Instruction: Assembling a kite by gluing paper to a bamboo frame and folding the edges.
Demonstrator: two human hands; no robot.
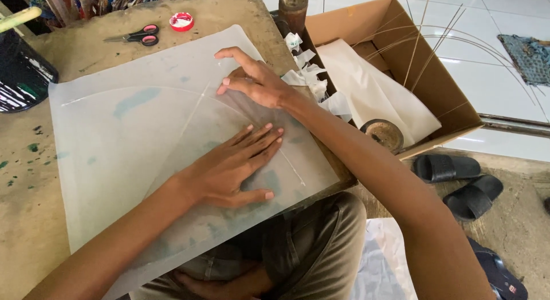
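**On the table: both hands flat on the sheet**

On the worn table [34,220], a thin translucent sheet [114,162] lies spread, its near edge hanging over the table's rim above your lap. Your left hand [232,168] rests palm-down near the middle of the sheet, fingers straight and close together, thumb out to the side; it grips nothing, it only presses. Your right hand [255,79] sits farther up, near the sheet's right edge, fingers loosely spread and bent, tips touching the sheet; nothing is clenched in it either. A thin pale stick [195,108] shows through the sheet, running from beneath your right hand toward your left, and a curved line [132,89] arcs across the sheet's upper part.

At the table's far edge lie scissors [134,36] with pink-lined handles and, just beside them, a small red-rimmed lid [181,21]. A dark pot [20,71] stands at the left corner. To your right, a cardboard box [447,93] holds white paper [378,93] and long thin sticks [429,42]; crumpled white scraps [306,76] lie between box and table. Black sandals [458,179] sit on the floor.
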